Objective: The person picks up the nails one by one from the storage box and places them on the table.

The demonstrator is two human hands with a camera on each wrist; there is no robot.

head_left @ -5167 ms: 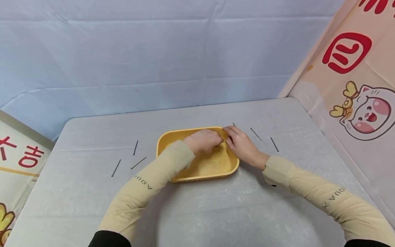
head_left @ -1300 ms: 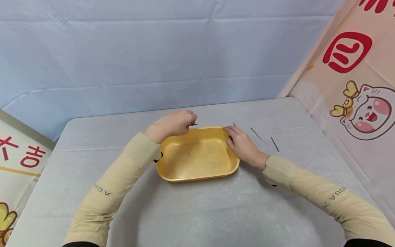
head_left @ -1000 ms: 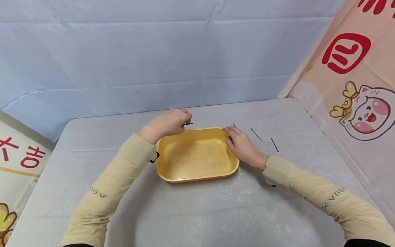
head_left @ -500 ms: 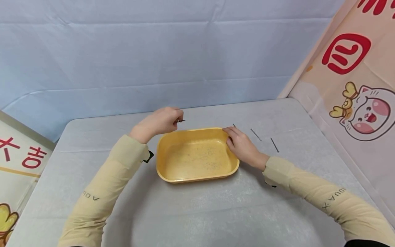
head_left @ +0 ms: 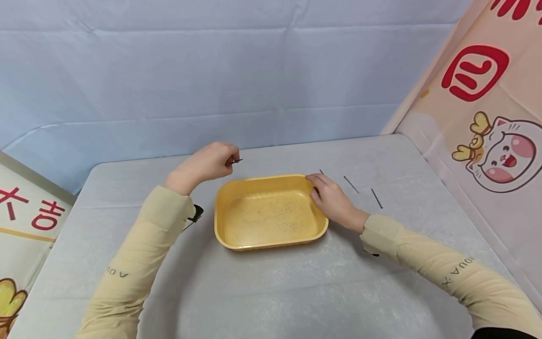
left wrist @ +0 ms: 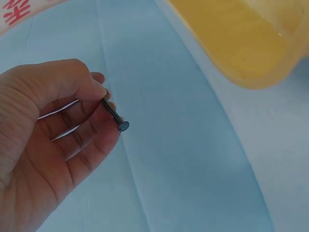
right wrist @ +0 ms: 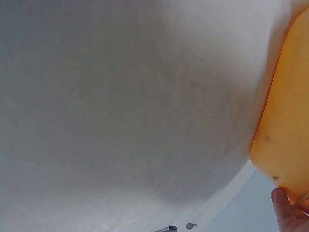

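Observation:
Past the back left corner of the yellow plastic tray (head_left: 271, 246), my left hand (head_left: 207, 162) is raised and pinches a dark nail (head_left: 238, 161). In the left wrist view the nail (left wrist: 112, 111) sticks out from between thumb and fingers, its flat head outward. My right hand (head_left: 334, 200) grips the tray's right rim near the back corner; the right wrist view shows a thumb (right wrist: 282, 208) against the tray's outer wall (right wrist: 289, 121). No nails are seen inside the tray, only scratch marks on its bottom.
Right of the tray lie loose nails, one slanted (head_left: 351, 184), another farther right (head_left: 377, 198), and a third (head_left: 321, 171) partly behind the right hand. A nail (head_left: 187, 226) shows beside the left wristband (head_left: 196, 213). A pale cloth wall (head_left: 254, 84) stands behind the table.
My left hand has left the tray's inside, risen over its back rim and moved leftward with the nail. Nails at left are now mostly hidden by that arm. The right hand stays put.

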